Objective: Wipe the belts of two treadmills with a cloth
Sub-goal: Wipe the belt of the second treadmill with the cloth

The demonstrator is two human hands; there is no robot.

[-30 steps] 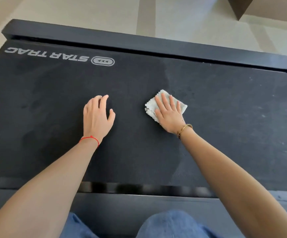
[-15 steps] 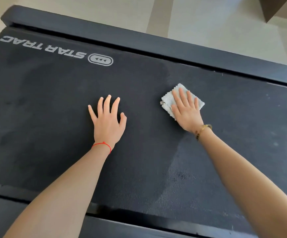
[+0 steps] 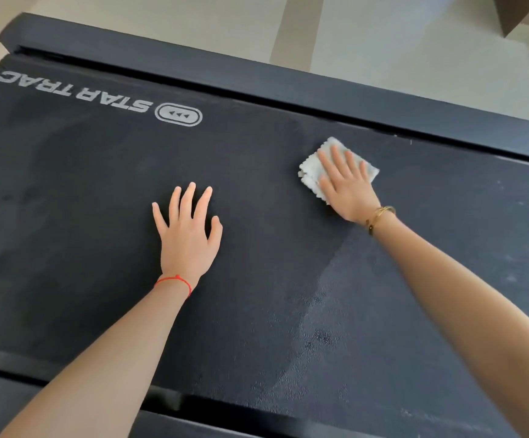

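Note:
A black treadmill belt (image 3: 83, 216) with a white STAR TRAC logo (image 3: 76, 91) fills most of the view. A small folded white cloth (image 3: 310, 172) lies on the belt near its far side rail. My right hand (image 3: 346, 184) presses flat on the cloth with straight fingers, covering most of it. My left hand (image 3: 188, 235) rests flat on the bare belt, fingers spread, to the left of the cloth. The belt looks darker left of the cloth and dusty, with pale specks, to the right.
The treadmill's dark far side rail (image 3: 288, 83) runs along the top, with pale floor (image 3: 399, 42) beyond it. A near side rail (image 3: 10, 361) crosses the bottom. A brown object's corner (image 3: 516, 11) shows at the top right.
My right hand has slid the cloth away from me toward the far rail. My left hand has spread its fingers and stays flat on the belt.

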